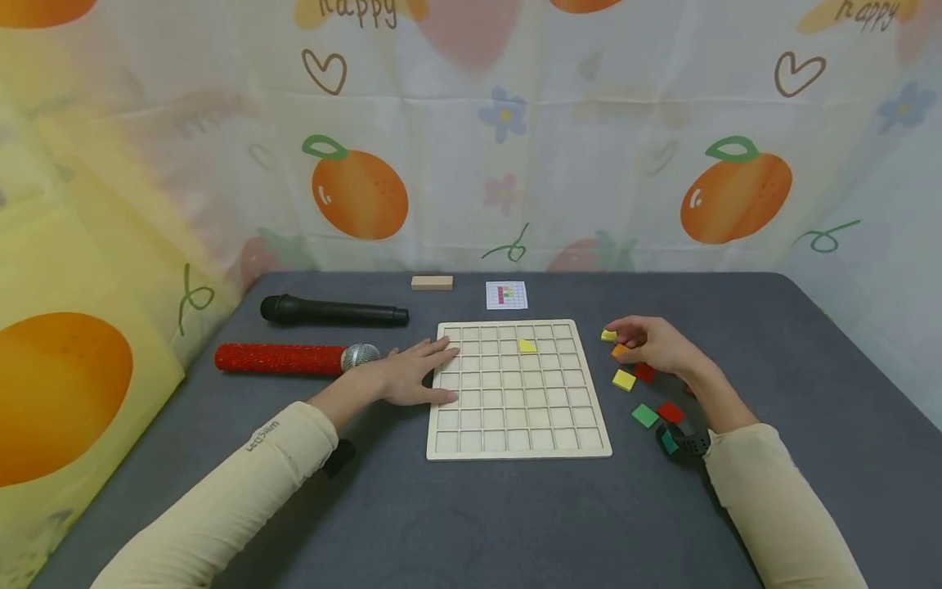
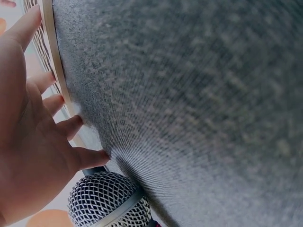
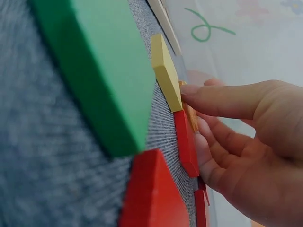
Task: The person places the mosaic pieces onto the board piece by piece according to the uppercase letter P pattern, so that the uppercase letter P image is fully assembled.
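Note:
My left hand (image 1: 407, 376) lies with fingers spread at the left edge of a pale wooden grid board (image 1: 518, 456), fingertips on its rim. One yellow tile (image 1: 527, 346) sits in an upper cell of the board. To the board's right, my right hand (image 1: 651, 343) bends its fingers over an orange tile (image 1: 620, 351) and a farther yellow tile (image 1: 608, 335). Whether it pinches either one is hidden by the fingers. Close to that hand lie another yellow tile (image 3: 165, 75) and a red tile (image 3: 186, 144).
Nearer me are a green tile (image 1: 645, 415), another red tile (image 1: 670, 411) and a teal tile (image 1: 669, 442) by the right wrist. A black microphone (image 1: 331, 312) and a red microphone (image 1: 280, 358) lie left. Behind the board are a wooden block (image 1: 432, 283) and a pattern card (image 1: 506, 295).

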{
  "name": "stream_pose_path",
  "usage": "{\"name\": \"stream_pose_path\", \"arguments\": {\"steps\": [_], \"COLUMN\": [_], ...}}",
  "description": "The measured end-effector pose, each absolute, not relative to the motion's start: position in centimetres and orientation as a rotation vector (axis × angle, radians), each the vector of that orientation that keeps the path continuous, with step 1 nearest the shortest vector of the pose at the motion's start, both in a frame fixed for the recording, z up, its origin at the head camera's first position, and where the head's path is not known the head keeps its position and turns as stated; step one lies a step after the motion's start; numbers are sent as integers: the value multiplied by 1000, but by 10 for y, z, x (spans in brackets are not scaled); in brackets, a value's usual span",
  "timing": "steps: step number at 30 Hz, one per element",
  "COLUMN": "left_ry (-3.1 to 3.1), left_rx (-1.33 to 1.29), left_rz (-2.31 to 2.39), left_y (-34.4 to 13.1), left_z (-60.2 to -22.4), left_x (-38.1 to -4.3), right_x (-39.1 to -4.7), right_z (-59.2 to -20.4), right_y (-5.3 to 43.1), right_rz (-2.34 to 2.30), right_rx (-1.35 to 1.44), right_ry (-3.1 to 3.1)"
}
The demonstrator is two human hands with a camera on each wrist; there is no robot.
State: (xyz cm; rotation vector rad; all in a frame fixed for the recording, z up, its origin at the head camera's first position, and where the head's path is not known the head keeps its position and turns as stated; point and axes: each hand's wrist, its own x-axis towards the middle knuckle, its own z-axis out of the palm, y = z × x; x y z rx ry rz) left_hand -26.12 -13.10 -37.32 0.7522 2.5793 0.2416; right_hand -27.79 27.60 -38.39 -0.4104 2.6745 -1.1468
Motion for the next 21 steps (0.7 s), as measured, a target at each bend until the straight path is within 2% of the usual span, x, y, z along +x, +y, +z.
{"name": "stream_pose_path", "arguments": {"steps": [13,21], "left_ry": [2584,2580], "left_rx": [749,747], "left_rz": [244,236], "left_y": [-131,-132], "left_z": [-373,-374], "left_x": [-261,-262], "right_x": [-279,-278], "right_z": [-380,-379], "right_y": [277,279], "right_rz": [-1091,-1109], "right_rx": [-373,-224], "right_ry": [2687,2718]}}
